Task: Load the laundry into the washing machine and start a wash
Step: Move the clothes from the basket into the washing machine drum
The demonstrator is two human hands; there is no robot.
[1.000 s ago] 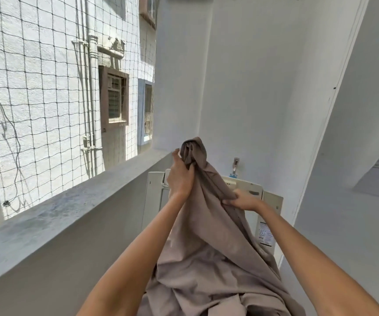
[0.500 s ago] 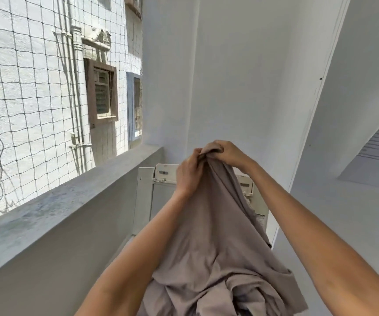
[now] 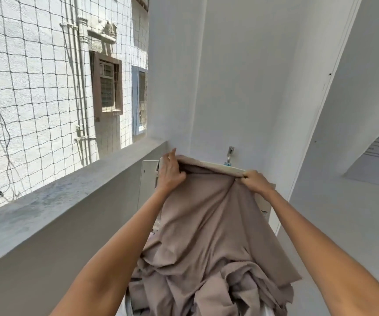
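A large taupe bedsheet (image 3: 209,226) hangs stretched between my two raised hands, and its lower part lies bunched in a heap at the bottom of the view. My left hand (image 3: 169,172) grips the sheet's top edge on the left. My right hand (image 3: 255,181) grips the same edge on the right. Behind the sheet stands the white washing machine (image 3: 148,179) with its lid raised; the sheet hides most of it. A curved white rim (image 3: 129,303) shows under the heap at the bottom.
A grey concrete parapet (image 3: 65,201) runs along the left, with black netting (image 3: 35,87) above it. A metal tap (image 3: 230,153) sits on the white wall behind the machine. White walls close in ahead and to the right.
My hands were together at one bunched point of the sheet. They have moved apart and spread its top edge wide in front of the machine's lid.
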